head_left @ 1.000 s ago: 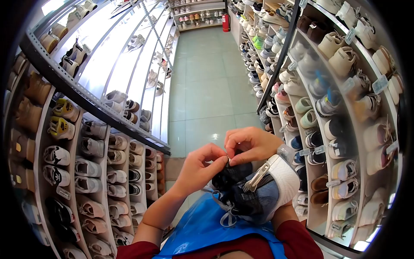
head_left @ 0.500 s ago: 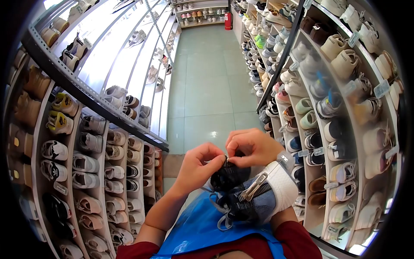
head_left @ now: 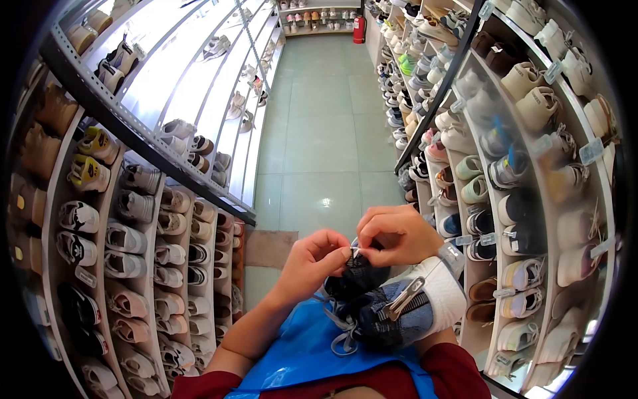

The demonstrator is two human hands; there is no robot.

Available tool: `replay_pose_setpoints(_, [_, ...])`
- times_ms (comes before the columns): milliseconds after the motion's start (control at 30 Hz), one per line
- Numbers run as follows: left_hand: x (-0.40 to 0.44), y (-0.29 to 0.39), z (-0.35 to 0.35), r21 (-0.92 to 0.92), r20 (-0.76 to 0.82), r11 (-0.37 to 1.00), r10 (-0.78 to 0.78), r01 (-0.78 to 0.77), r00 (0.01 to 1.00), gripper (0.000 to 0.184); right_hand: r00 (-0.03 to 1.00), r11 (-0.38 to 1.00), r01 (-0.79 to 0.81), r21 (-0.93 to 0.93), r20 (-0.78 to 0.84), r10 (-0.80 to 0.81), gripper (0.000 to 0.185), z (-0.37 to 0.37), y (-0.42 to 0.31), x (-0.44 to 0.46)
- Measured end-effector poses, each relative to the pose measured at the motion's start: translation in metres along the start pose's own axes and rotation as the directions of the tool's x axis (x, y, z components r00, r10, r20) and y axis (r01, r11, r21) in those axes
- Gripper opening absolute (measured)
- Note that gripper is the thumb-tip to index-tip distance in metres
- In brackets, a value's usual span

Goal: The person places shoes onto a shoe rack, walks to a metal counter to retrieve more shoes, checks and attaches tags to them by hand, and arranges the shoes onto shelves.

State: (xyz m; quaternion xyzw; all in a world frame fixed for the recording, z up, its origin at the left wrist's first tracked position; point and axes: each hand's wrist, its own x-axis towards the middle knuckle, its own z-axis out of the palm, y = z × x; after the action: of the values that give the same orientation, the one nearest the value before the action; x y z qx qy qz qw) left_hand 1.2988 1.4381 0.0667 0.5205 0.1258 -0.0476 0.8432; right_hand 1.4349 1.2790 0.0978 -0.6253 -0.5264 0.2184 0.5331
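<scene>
My left hand (head_left: 316,261) and my right hand (head_left: 397,234) meet above a dark shoe (head_left: 359,278), fingertips pinched together. Between them shows a small pale strip, too small to name for certain. Closer to my body lies a second shoe (head_left: 372,320), dark and blue-grey, with grey laces (head_left: 344,332) hanging loose. A silver metal clip (head_left: 405,298) rests across its side. Beside it, a white textured part (head_left: 435,292) sits under my right forearm; whether it belongs to the shoe I cannot tell. A clear plastic tag (head_left: 451,257) lies by my right wrist.
Shelves of shoes (head_left: 126,249) line the left side, with a brightly lit white rack (head_left: 193,73) above them. More shoe racks (head_left: 475,189) run along the right. A tiled aisle floor (head_left: 319,143) leads to a red fire extinguisher (head_left: 359,30). I wear a blue apron (head_left: 299,352).
My hands have shifted slightly right and down in view, still pinched together. More of the pale strip shows between the fingertips. The view has turned a little.
</scene>
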Motion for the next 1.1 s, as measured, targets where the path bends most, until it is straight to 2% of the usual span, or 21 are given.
replay_pose_setpoints(100, [-0.006, 0.005, 0.007, -0.044, -0.072, 0.997, 0.056, -0.06, 0.996, 0.009, 0.999, 0.999, 0.021, 0.026, -0.039, -0.02, 0.016, 0.0, 0.0, -0.007])
replay_pose_setpoints(167, [-0.005, -0.004, -0.002, 0.105, 0.132, 0.942, 0.304, -0.319, 0.943, 0.01, 0.998, 0.999, 0.03, 0.027, -0.061, -0.029, 0.016, 0.0, 0.0, -0.008])
replay_pose_setpoints(233, [-0.009, 0.002, -0.001, 0.146, 0.137, 0.933, 0.31, -0.329, 0.941, 0.011, 0.994, 1.0, 0.014, -0.008, -0.11, -0.015, 0.016, 0.002, -0.002, -0.009])
replay_pose_setpoints(300, [-0.009, 0.004, -0.002, 0.08, 0.144, 0.972, 0.21, -0.223, 0.967, 0.013, 0.995, 1.0, 0.016, -0.016, -0.103, -0.017, 0.016, 0.003, -0.005, -0.009])
replay_pose_setpoints(333, [-0.007, 0.005, -0.001, 0.075, 0.144, 0.972, 0.212, -0.225, 0.966, 0.013, 0.995, 1.0, 0.016, -0.023, -0.094, -0.018, 0.016, 0.003, -0.007, -0.009])
replay_pose_setpoints(400, [-0.005, 0.007, -0.001, 0.081, 0.113, 0.991, 0.099, -0.109, 0.989, 0.012, 0.995, 0.999, 0.003, -0.032, -0.101, -0.006, 0.015, 0.002, -0.007, -0.01])
replay_pose_setpoints(433, [-0.005, 0.009, 0.001, 0.078, 0.113, 0.991, 0.102, -0.111, 0.988, 0.012, 0.994, 0.999, -0.006, -0.039, -0.111, 0.002, 0.014, 0.002, -0.006, -0.01])
replay_pose_setpoints(500, [-0.005, 0.016, 0.005, 0.255, 0.126, 0.943, 0.186, -0.213, 0.974, 0.012, 0.994, 0.999, -0.017, -0.028, -0.111, 0.014, 0.014, 0.001, -0.005, -0.01])
replay_pose_setpoints(533, [-0.004, 0.019, 0.006, 0.255, 0.127, 0.943, 0.186, -0.214, 0.974, 0.012, 0.993, 0.999, -0.029, -0.016, -0.112, 0.027, 0.014, 0.001, -0.004, -0.011])
replay_pose_setpoints(567, [-0.003, 0.023, 0.006, 0.48, 0.193, 0.791, 0.326, -0.379, 0.925, 0.014, 0.993, 0.999, -0.03, -0.016, -0.113, 0.029, 0.014, 0.0, -0.003, -0.011])
replay_pose_setpoints(600, [-0.001, 0.026, 0.005, 0.655, 0.292, 0.559, 0.433, -0.508, 0.853, 0.016, 0.994, 1.0, -0.026, -0.013, -0.104, 0.025, 0.013, -0.001, -0.001, -0.01])
replay_pose_setpoints(633, [0.002, 0.028, 0.004, 0.655, 0.292, 0.559, 0.433, -0.508, 0.853, 0.016, 0.995, 1.0, -0.022, -0.011, -0.094, 0.021, 0.013, -0.001, -0.001, -0.01])
replay_pose_setpoints(700, [0.007, 0.032, 0.001, 0.699, 0.559, 0.125, 0.518, -0.704, 0.647, 0.022, 0.995, 0.999, -0.033, 0.012, -0.097, 0.034, 0.012, -0.002, -0.001, -0.011])
replay_pose_setpoints(733, [0.008, 0.036, 0.0, 0.698, 0.562, 0.123, 0.516, -0.705, 0.646, 0.022, 0.994, 0.998, -0.044, 0.035, -0.1, 0.047, 0.012, -0.002, -0.001, -0.012])
replay_pose_setpoints(800, [0.009, 0.043, 0.0, 0.68, 0.696, -0.214, 0.49, -0.701, 0.526, 0.021, 0.996, 0.999, -0.029, 0.026, -0.083, 0.032, 0.012, -0.005, -0.001, -0.013])
replay_pose_setpoints(833, [0.011, 0.043, 0.001, 0.678, 0.698, -0.214, 0.486, -0.703, 0.525, 0.021, 0.998, 1.0, -0.017, 0.019, -0.06, 0.018, 0.011, -0.005, -0.001, -0.014])
replay_pose_setpoints(900, [0.017, 0.04, 0.001, 0.609, 0.764, -0.372, 0.513, -0.701, 0.391, 0.023, 0.996, 0.998, -0.04, 0.042, -0.078, 0.043, 0.011, -0.005, -0.001, -0.016])
replay_pose_setpoints(1033, [0.024, 0.031, -0.001, 0.608, 0.756, -0.368, 0.54, -0.704, 0.37, 0.026, 0.994, 0.996, -0.051, 0.072, -0.09, 0.058, 0.012, -0.006, 0.001, -0.018])
replay_pose_setpoints(1100, [0.027, 0.029, 0.0, 0.599, 0.712, -0.186, 0.568, -0.779, 0.412, 0.025, 0.997, 0.997, -0.036, 0.074, -0.065, 0.041, 0.012, -0.007, -0.001, -0.018])
